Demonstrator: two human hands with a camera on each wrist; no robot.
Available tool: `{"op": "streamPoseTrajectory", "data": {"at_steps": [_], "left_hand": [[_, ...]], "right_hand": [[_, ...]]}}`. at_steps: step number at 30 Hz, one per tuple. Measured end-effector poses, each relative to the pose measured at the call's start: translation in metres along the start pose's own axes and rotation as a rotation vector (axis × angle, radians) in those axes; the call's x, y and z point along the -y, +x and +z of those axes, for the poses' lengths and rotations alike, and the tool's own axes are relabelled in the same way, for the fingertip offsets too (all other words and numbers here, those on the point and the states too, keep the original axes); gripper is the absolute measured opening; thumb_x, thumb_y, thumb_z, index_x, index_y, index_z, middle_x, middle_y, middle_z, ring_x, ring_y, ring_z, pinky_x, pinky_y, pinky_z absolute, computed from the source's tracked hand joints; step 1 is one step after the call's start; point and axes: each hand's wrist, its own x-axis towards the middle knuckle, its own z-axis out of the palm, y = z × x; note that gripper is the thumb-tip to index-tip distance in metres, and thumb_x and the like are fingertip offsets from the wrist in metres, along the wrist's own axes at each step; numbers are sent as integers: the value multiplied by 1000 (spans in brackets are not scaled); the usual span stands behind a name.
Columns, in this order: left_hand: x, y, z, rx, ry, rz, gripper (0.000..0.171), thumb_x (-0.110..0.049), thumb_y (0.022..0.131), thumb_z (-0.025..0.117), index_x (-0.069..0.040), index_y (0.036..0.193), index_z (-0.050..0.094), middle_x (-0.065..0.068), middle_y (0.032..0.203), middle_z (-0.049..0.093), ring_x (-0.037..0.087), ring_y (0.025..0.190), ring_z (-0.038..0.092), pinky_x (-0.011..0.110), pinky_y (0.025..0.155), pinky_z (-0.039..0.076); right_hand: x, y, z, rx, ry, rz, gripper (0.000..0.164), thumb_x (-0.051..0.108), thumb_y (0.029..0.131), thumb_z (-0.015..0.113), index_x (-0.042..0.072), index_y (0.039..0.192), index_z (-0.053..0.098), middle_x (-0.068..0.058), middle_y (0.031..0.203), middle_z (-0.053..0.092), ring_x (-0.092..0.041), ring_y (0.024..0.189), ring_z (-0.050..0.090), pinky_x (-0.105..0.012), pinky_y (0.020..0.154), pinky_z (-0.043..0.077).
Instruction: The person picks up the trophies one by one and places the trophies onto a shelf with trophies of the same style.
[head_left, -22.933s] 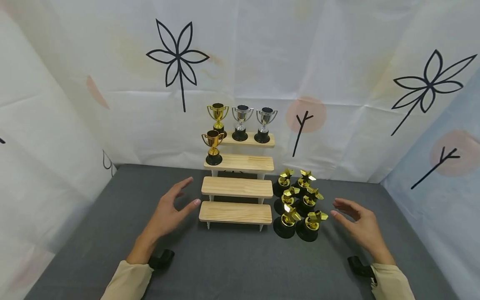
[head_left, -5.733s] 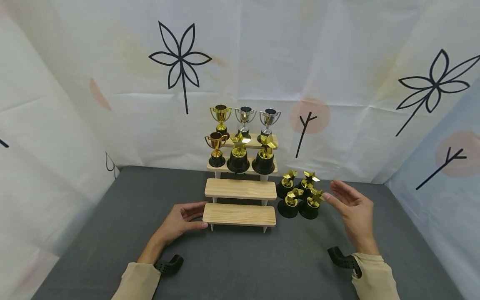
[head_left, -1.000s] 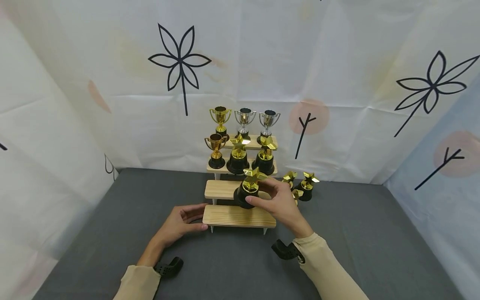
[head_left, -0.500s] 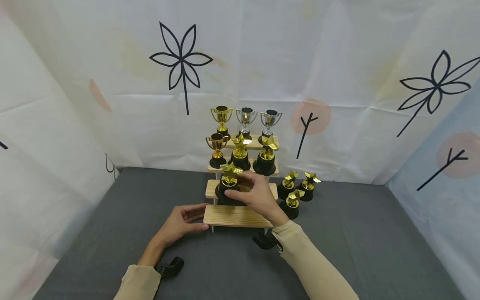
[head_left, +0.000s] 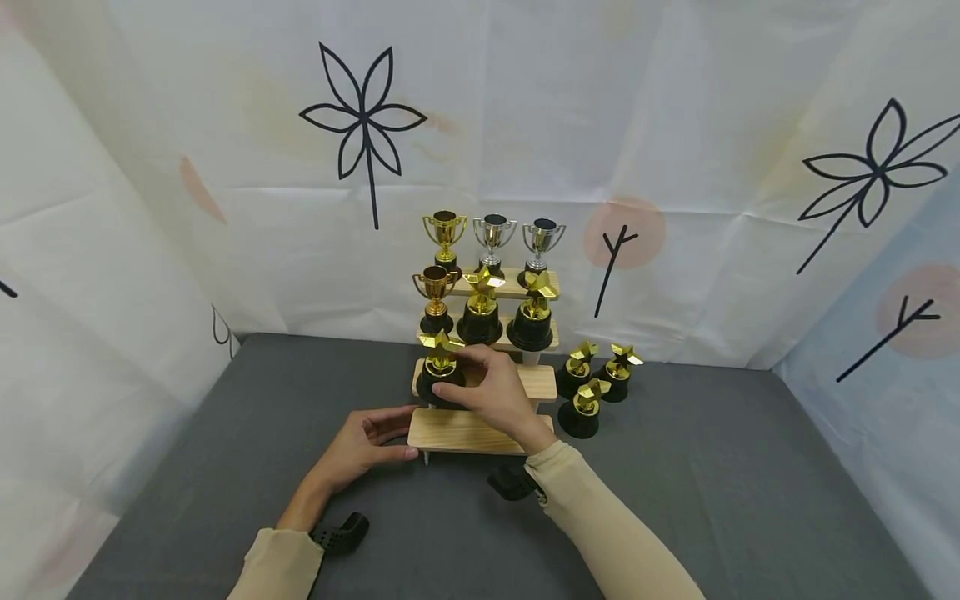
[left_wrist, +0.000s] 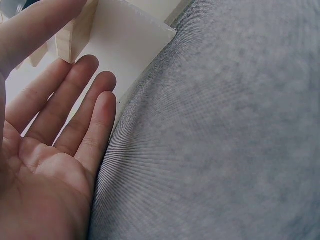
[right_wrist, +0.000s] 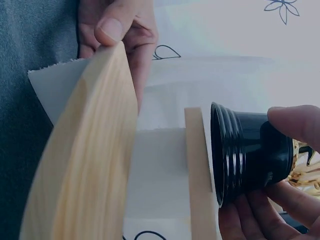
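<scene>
My right hand (head_left: 491, 392) grips a gold star trophy (head_left: 440, 354) by its black base, upright at the left end of the second tier from the bottom. In the right wrist view the black base (right_wrist: 250, 155) sits right against that shelf (right_wrist: 199, 165); whether it touches is hard to tell. My left hand (head_left: 360, 450) holds the left end of the lowest tier of the wooden display stand (head_left: 480, 431), thumb in front and fingers behind. On the tier above the held trophy stand a bronze-gold cup (head_left: 435, 287) and two star trophies (head_left: 482, 312).
Along the top tier stand a gold cup (head_left: 445, 233) and two silver cups (head_left: 495, 236). Three more star trophies (head_left: 581, 408) stand on the grey tabletop (head_left: 712, 483), right of the stand. A white patterned cloth (head_left: 675, 150) hangs behind.
My right hand has carried the star trophy leftward to the left end of the second tier from the bottom. Earlier, two star trophies came onto the tier above. My left hand stays at the stand.
</scene>
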Motion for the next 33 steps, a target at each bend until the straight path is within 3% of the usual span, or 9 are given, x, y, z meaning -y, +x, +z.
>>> {"op": "streamPoseTrajectory", "data": {"at_steps": [8,18,33], "left_hand": [[-1,1,1,6,5,1,64,-4,86,82,10,141,52,29,141,54,29,123,61,36,103,53],[-5,-1,1,-6,-3,-29,66,-6,84,84,5,142,55,24,142,55,26,123,62,34,103,53],[-1,0,0,-2,22,0,66,-5,85,83,8,142,53,27,142,54,26,122,62,35,104,53]], "right_hand": [[-4,0,7,-20,16,16,51,14,88,81,-2,133,64,-17,129,62,-32,117,63,-46,101,55],[-3,4,13,-72,0,13,53,17,88,81,1,135,63,-16,130,65,-31,118,64,-46,101,54],[-5,1,17,-126,-35,31,57,20,86,83,1,136,63,-16,133,65,-30,122,63,-47,106,51]]}}
